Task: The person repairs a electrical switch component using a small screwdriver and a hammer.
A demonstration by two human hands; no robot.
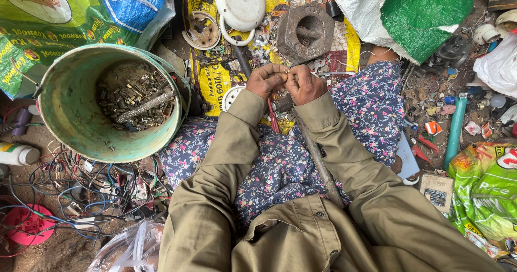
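My left hand [266,80] and my right hand [305,83] meet above my lap, fingers curled together around a small metal scrap piece [284,76] pinched between them. Most of that piece is hidden by the fingers. Both arms wear olive-brown sleeves. Below the hands a red-handled tool [272,117] and a long rusty metal rod [319,161] lie across my floral cloth lap [280,170]. Just beyond the hands stands a heavy hexagonal metal block [306,32] with a round hole.
A green bucket [70,110] holding small metal parts and a spring stands at left. Tangled wires [91,191] lie below it. White round plastic covers [240,3] sit behind. Printed sacks [425,8], a teal pipe [455,129] and scattered scrap fill the right side.
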